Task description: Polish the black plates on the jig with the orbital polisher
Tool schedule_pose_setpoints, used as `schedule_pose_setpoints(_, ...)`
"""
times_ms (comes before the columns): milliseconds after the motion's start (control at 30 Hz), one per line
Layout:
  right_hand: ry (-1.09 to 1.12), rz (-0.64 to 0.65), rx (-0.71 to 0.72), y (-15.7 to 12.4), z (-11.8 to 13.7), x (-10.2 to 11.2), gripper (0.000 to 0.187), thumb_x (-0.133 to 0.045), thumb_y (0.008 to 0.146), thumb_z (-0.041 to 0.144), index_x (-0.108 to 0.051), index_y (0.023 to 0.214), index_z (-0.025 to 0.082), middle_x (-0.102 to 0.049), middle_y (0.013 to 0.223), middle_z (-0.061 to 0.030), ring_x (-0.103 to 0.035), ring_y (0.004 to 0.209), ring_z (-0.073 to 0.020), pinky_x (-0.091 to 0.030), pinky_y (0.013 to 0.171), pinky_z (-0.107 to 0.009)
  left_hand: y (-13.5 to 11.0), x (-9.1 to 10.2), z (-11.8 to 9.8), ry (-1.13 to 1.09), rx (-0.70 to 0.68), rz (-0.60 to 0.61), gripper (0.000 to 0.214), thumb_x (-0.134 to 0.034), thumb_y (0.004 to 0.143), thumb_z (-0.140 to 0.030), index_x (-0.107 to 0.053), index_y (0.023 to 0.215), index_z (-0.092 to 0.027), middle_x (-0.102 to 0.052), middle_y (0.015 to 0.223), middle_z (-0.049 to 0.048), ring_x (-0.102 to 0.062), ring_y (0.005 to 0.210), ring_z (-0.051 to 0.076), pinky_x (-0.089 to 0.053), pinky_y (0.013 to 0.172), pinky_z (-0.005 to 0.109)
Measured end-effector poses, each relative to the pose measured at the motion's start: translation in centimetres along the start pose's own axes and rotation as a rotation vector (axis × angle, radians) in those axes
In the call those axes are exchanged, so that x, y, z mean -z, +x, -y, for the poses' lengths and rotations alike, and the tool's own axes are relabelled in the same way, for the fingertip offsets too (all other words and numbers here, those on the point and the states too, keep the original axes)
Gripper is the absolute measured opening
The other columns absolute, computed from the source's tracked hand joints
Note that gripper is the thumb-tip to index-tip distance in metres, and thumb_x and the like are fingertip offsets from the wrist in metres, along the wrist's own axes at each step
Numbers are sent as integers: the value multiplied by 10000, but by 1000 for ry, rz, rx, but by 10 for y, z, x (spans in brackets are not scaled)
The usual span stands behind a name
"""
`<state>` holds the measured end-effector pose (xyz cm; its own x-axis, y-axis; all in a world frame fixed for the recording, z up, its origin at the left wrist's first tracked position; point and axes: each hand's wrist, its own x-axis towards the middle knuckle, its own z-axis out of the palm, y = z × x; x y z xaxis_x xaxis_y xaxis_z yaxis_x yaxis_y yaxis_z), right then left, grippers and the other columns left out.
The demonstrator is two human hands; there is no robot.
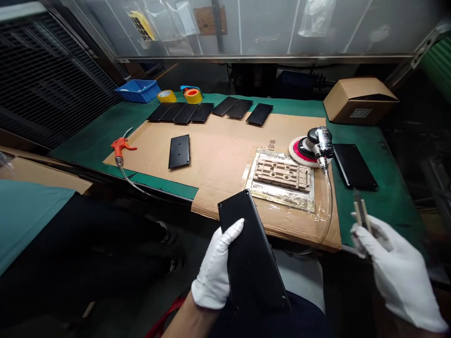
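Observation:
My left hand (214,270), in a white glove, grips a black rectangular panel (248,253) by its left edge. The thumb lies across the panel's face, and small holes show at its corners. On the right, my white-gloved right hand (394,267) is closed around a slim tool (361,213) with pale sides and a dark tip; its exact kind I cannot make out. Just beyond that tip, another black panel (355,166) lies on the green mat. A beige slotted fixture block (282,174) sits on a taped plate beyond the held panel.
A round-pad sander (310,148) with a hose rests right of the fixture. One black panel (179,151) lies on the cardboard (214,155); several more line the back (176,112). An orange air gun (122,149), tape rolls (193,96), blue bin (138,90) and carton (359,101) surround them. A person (31,225) is at left.

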<state>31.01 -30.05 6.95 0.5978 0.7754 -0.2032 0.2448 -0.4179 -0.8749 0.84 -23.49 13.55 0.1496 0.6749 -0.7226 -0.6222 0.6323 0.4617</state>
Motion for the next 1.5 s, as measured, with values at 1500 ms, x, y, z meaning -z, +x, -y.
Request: schedule_pose_setpoints(1500, 106, 840, 276, -61, 49, -25, 300, -782, 879, 487, -854, 1105, 303, -794, 915, -58, -729, 769, -213, -615, 697, -274, -6, -3, -12, -30, 288, -42, 63, -754, 888, -209, -736, 873, -150, -764, 736, 27, -741, 626, 171, -613, 632, 261)
